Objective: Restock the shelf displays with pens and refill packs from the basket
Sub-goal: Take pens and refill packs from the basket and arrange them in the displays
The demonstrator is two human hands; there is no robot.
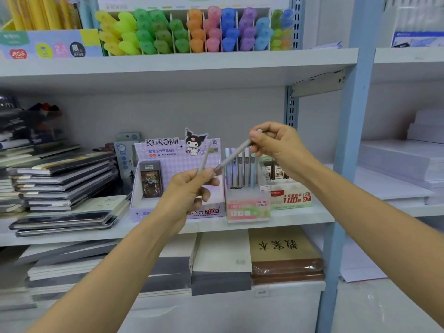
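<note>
Holding 2 grey pens in front of the pen displays

Head view: the right hand (276, 145) pinches the top end of a grey pen (236, 152) between thumb and curled fingers. The pen slants down to the left hand (192, 188), whose fingertips meet its lower tip. The left hand's curled fingers also grip a second grey pen (204, 159), which points up. Both pens hang in the air above the front edge of the middle shelf (300, 219), just before the pen box (247, 207). The basket is not in view.

These pens look light, stiff and smooth, so they may slip. A pinch near the top end would probably let one drop tip-first into a slot.

The pen box reads "FRUIT SODA" and "HB". The purple display (168, 150) to its left reads "KUROMI" and "200". The refill box (290, 198) towards the shelf's right edge reads "100", "2B" and "0.7"
</note>
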